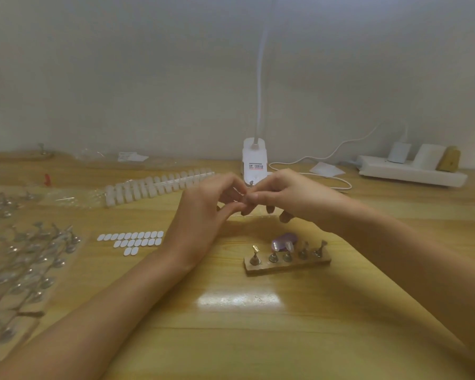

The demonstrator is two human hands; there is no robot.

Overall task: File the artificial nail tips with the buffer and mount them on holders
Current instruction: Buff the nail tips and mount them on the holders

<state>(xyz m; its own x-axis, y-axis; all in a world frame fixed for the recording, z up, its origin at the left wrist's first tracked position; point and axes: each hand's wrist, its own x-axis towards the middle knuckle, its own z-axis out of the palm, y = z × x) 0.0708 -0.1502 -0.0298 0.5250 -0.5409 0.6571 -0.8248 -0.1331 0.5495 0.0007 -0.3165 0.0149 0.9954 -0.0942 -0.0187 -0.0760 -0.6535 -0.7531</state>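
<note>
One nail tip (242, 199), blurred, presumably pinched between left hand (203, 212) and right hand (283, 193); mounting step judged; bare holder (255, 255) on stand (285, 267) is required next

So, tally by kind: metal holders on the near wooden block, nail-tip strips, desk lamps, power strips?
Small metal cone holders on the near wooden block: 5
Long strip of white nail tips: 1
White desk lamp: 1
White power strip: 1
Total: 8

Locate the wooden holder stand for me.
Head view, right of centre: the wooden holder stand sits just nearer than the right hand, right of the white adhesive tabs.
</note>
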